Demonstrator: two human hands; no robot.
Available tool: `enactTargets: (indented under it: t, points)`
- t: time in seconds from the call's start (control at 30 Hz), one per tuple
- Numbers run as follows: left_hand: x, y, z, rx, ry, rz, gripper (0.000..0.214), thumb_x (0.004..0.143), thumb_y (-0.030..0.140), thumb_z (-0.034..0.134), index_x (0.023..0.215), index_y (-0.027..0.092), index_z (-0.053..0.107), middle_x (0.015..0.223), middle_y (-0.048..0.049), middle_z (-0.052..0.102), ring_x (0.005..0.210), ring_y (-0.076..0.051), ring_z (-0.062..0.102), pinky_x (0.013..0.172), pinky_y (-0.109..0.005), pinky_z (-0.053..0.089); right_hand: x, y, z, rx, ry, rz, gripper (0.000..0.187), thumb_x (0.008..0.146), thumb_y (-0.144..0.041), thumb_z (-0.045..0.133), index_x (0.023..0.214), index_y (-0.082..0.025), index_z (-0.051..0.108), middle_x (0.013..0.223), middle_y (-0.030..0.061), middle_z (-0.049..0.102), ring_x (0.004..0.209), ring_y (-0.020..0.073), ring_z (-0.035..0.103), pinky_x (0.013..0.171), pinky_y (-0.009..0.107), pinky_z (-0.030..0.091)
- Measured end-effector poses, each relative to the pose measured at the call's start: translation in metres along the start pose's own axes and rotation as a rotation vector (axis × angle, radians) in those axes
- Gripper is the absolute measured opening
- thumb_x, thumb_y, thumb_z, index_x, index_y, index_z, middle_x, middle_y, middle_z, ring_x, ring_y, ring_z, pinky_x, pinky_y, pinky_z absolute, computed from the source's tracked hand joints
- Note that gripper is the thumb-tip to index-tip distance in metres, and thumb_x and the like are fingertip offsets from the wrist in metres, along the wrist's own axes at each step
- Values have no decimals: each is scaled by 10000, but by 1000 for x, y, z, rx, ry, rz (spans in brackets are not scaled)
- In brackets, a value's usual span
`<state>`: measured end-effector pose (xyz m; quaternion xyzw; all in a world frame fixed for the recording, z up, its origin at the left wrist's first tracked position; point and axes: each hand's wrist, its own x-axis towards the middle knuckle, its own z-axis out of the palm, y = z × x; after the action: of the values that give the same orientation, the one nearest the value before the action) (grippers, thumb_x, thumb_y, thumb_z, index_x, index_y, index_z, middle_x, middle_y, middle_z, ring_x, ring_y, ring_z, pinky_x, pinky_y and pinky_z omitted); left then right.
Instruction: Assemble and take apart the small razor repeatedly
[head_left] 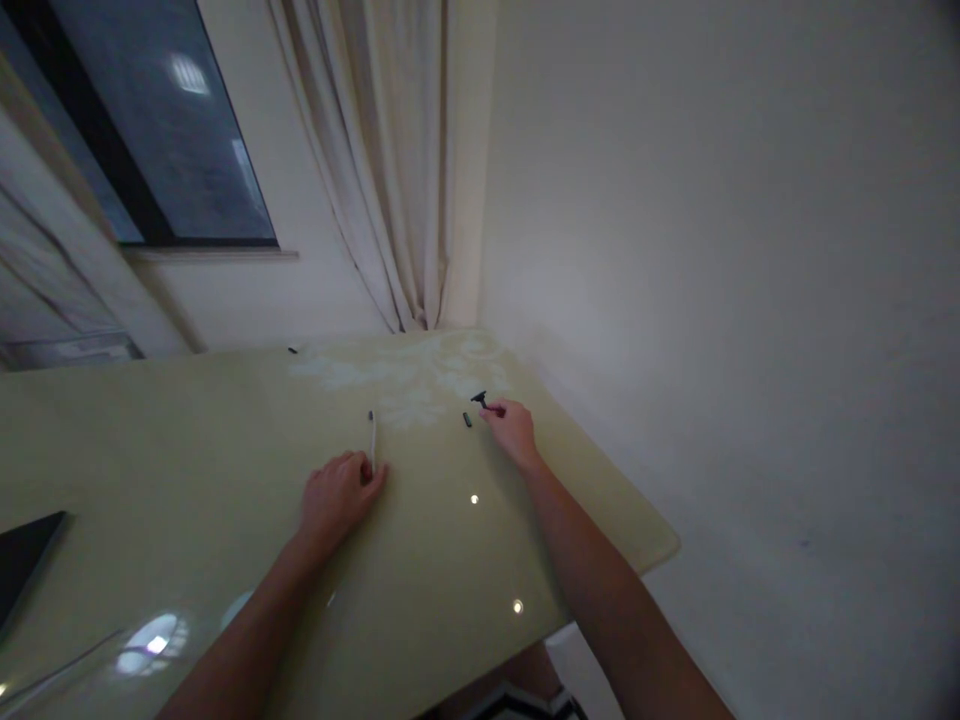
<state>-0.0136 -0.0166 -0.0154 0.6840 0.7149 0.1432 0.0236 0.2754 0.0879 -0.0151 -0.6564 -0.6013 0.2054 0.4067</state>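
Note:
My left hand (339,495) rests on the glossy yellow-green table (187,450) with fingers curled around the near end of a thin white stick-like object (372,435) that has a dark tip, possibly a toothbrush. My right hand (513,430) reaches further out and pinches the handle of a small black razor-like tool (480,400) lying on the table. A small dark cap-like piece (467,420) lies just left of that hand.
A dark flat object (26,560) sits at the table's left edge. The table's right edge and rounded corner (660,545) lie close to a plain wall. A curtain (390,170) and a dark window (150,130) are behind the table. A tiny dark item (292,350) lies at the far edge.

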Motion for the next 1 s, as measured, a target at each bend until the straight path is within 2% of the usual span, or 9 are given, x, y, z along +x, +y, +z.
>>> enactTargets:
  t: [0.1, 0.2, 0.33, 0.43, 0.5, 0.6, 0.7, 0.8, 1.0]
  points:
    - [-1, -2, 1, -18, -18, -28, 318, 964, 411, 449, 728, 229, 557, 785, -62, 688, 712, -225, 625, 630, -306, 341, 1, 4, 8, -144, 4, 22, 115, 812, -254, 770, 887, -171, 746, 868, 76, 745, 822, 214, 666, 723, 283, 423]
    - [-3, -6, 2, -114, 55, -49, 315, 947, 426, 456, 709, 233, 530, 725, -41, 651, 652, -204, 582, 594, -295, 309, 1, 1, 12, -215, 49, -2, 129, 842, -275, 759, 898, -166, 720, 900, 87, 725, 828, 209, 636, 716, 278, 406]
    - [-8, 10, 2, -352, 267, 14, 338, 943, 465, 468, 699, 234, 502, 651, 1, 572, 605, -175, 532, 603, -281, 342, -10, -17, 13, 3, 97, -125, 322, 980, -441, 596, 830, -170, 684, 838, 71, 670, 776, 181, 592, 712, 277, 399]
    - [-6, 44, 3, -511, 295, 178, 356, 978, 477, 466, 720, 233, 497, 651, 17, 552, 610, -163, 526, 615, -272, 376, -27, -36, 23, 397, -155, -251, 583, 1037, -613, 383, 788, -179, 683, 687, 22, 599, 664, 150, 558, 654, 260, 402]
    - [3, 70, 5, -534, 237, 322, 334, 994, 454, 472, 754, 229, 528, 715, 3, 596, 672, -169, 562, 653, -272, 409, -34, -45, 31, 577, -281, -283, 571, 991, -665, 450, 809, -177, 686, 690, 15, 605, 631, 139, 553, 616, 252, 405]
    - [29, 100, 13, -498, 114, 409, 383, 1036, 429, 387, 810, 219, 614, 828, -38, 669, 798, -190, 631, 748, -290, 464, -31, -47, 34, 761, -146, -152, 531, 925, -678, 538, 721, -191, 601, 629, -8, 543, 552, 124, 494, 544, 248, 381]
    - [62, 112, 28, -409, 36, 246, 349, 1020, 419, 435, 1008, 189, 697, 972, -82, 712, 874, -207, 672, 811, -311, 494, -16, -38, 24, 921, 44, 47, 532, 900, -676, 549, 634, -221, 475, 547, -48, 418, 470, 102, 373, 462, 238, 292]
    - [87, 114, 45, -355, 29, 185, 395, 860, 403, 693, 1175, 164, 702, 1120, -132, 695, 1008, -271, 682, 864, -353, 500, -6, -29, 12, 1042, 38, 216, 531, 882, -672, 563, 616, -236, 417, 500, -76, 343, 413, 88, 282, 412, 237, 208]
    - [86, 107, 55, -350, 15, 188, 311, 900, 433, 641, 1059, 187, 745, 1096, -105, 680, 959, -250, 685, 852, -352, 508, -10, -30, 11, 1065, -39, 201, 516, 837, -668, 634, 631, -221, 479, 468, -84, 357, 396, 76, 273, 399, 232, 177]
